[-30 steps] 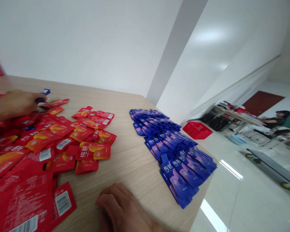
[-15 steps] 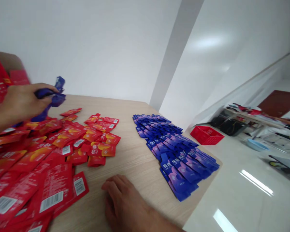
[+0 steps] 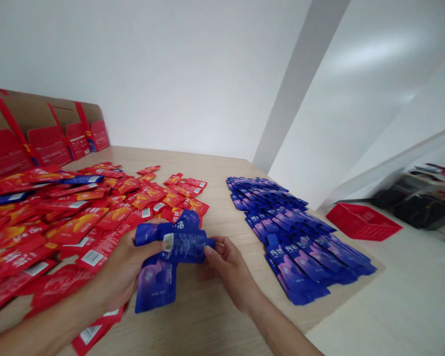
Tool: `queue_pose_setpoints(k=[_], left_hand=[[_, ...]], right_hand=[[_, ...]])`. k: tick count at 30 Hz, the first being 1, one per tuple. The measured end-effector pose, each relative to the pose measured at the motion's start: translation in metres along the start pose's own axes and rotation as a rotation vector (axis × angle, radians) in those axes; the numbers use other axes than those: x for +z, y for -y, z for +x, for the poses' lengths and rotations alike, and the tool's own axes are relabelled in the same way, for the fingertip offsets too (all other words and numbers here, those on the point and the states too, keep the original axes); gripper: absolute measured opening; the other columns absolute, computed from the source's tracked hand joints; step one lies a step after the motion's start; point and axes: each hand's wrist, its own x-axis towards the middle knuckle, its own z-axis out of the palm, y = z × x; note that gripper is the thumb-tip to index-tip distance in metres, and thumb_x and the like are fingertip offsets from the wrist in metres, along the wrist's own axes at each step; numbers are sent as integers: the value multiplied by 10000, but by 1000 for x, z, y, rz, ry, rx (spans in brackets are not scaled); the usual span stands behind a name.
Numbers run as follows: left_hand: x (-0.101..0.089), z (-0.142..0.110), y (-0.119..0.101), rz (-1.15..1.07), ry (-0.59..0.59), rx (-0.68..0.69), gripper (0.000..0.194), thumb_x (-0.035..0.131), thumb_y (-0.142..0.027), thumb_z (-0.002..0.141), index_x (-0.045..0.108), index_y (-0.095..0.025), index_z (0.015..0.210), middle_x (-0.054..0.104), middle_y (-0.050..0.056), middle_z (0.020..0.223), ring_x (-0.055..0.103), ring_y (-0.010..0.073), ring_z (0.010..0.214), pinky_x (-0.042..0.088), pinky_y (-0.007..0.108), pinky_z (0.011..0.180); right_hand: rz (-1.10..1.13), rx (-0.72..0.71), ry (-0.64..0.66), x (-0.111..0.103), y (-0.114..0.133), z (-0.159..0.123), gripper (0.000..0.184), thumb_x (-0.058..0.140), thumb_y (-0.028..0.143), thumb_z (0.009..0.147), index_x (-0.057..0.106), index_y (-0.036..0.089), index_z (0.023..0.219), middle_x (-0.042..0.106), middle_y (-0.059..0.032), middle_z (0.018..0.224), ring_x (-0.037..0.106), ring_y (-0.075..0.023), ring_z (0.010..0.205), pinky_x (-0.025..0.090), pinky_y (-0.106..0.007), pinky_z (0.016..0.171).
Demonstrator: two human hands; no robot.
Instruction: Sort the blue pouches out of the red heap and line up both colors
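Note:
Several blue pouches (image 3: 156, 284) lie crosswise over one another in my left hand (image 3: 128, 264), whose thumb presses on top of them. My right hand (image 3: 224, 262) pinches the right end of the uppermost blue pouch (image 3: 189, 247), which shows its barcode side. Both hands are above the table, in front of a spread heap of red and orange pouches (image 3: 89, 222). Some blue pouches (image 3: 83, 179) lie among the red ones. To the right, blue pouches (image 3: 300, 252) are laid in overlapping rows along the table edge.
Red boxes with raised cardboard flaps (image 3: 50, 143) stand at the far left against the wall. Beyond the table's right edge, a red plastic crate (image 3: 363, 222) rests on the glossy floor, near a cluttered shelf (image 3: 430, 193). The wooden tabletop (image 3: 207, 316) shows between heap and rows.
My left hand has come from the far left to the middle with the blue pouches. My right hand has lifted off the table and taken hold of one. The view has turned left.

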Motion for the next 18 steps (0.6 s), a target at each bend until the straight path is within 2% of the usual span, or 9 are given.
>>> queue_pose_setpoints(k=[2,4,8,11,15,16,18], left_hand=[[-4,-5,15,-5,7,-61,661,1015,-317,391,798,-304,1015,848,51,971,812,279,771,680,330,650],[-10,-6,27,11,28,-85,694,1033,-364,390,804,-329,1044,851,56,1019,830,333,866,703,380,724],[-22,-1,41,46,32,-85,647,1046,-451,370,810,-433,972,856,24,1034,812,421,1037,700,464,830],[-26,4,48,78,34,-101,598,1030,-478,392,805,-484,946,861,8,1017,801,456,1042,687,515,867],[-28,7,58,104,17,-97,538,1004,-516,423,794,-534,918,863,-19,978,805,464,993,671,541,903],[-29,7,60,109,25,-92,537,1002,-522,435,794,-538,930,863,-21,990,806,465,986,669,547,910],[-29,5,62,125,47,-80,557,1006,-522,463,802,-527,981,863,-9,1046,803,465,1010,662,550,932]], right_hand=[[125,79,-31,2,-1,1,680,962,547,691,560,218,1129,701,8,911,665,-155,723,605,-317,632],[173,79,-57,2,-2,2,664,1006,459,611,587,208,1061,705,28,845,645,-135,654,577,-286,585],[72,-48,-43,-14,14,4,469,935,409,677,641,195,974,690,42,735,612,-120,593,528,-260,560],[-143,-126,24,-41,43,4,346,865,373,753,655,201,967,639,69,679,558,-103,546,478,-248,552],[-588,-131,246,-67,76,6,117,733,202,866,708,194,980,671,46,794,568,-101,631,457,-248,625],[-708,-155,265,-68,79,6,145,704,138,875,721,194,1008,700,30,855,599,-112,688,476,-255,666],[-958,-238,206,-61,79,3,282,686,59,886,727,191,1131,748,-27,1035,669,-154,858,530,-296,800]])
